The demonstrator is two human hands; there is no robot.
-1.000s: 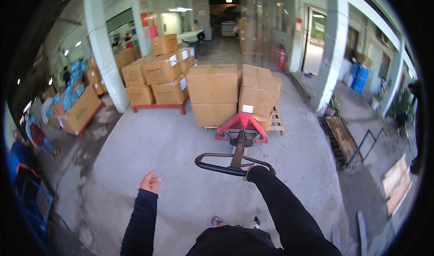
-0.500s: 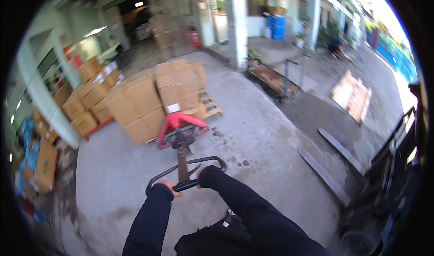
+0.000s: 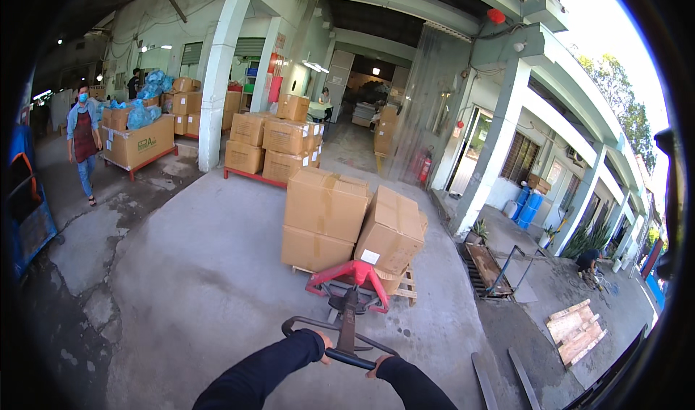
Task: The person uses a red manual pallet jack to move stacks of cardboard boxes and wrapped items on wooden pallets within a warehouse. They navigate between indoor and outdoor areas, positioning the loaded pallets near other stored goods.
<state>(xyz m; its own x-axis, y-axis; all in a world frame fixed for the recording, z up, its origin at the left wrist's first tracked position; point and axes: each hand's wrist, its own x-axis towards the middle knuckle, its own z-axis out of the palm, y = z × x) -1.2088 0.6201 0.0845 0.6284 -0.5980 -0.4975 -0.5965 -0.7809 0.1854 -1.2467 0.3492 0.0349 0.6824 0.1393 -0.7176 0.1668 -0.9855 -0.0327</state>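
A red pallet jack (image 3: 352, 271) stands ahead of me, its dark handle (image 3: 350, 358) tilted back toward my body. My left hand (image 3: 325, 345) grips the left end of the crossbar, and my right hand (image 3: 375, 367) is closed around its right end, partly hidden by my dark sleeve. Beyond the jack, large brown cartons are stacked on a wooden pallet (image 3: 410, 288). The left stack (image 3: 324, 213) is upright, while the right carton (image 3: 391, 229) leans away from it, leaving a wedge-shaped gap. A white label sits low on the leaning carton.
Forklift forks (image 3: 523, 381) lie low at the lower right, near a broken-looking wooden pallet (image 3: 575, 330). A flat cart (image 3: 486, 268) stands by the walkway. Further off are more stacked cartons (image 3: 279, 144), a pillar (image 3: 221, 84) and a person (image 3: 84, 138) walking at left.
My view has swung left and up, bringing the walking person into sight. The jack and cartons now appear lower and further right; both hands stay on the handle.
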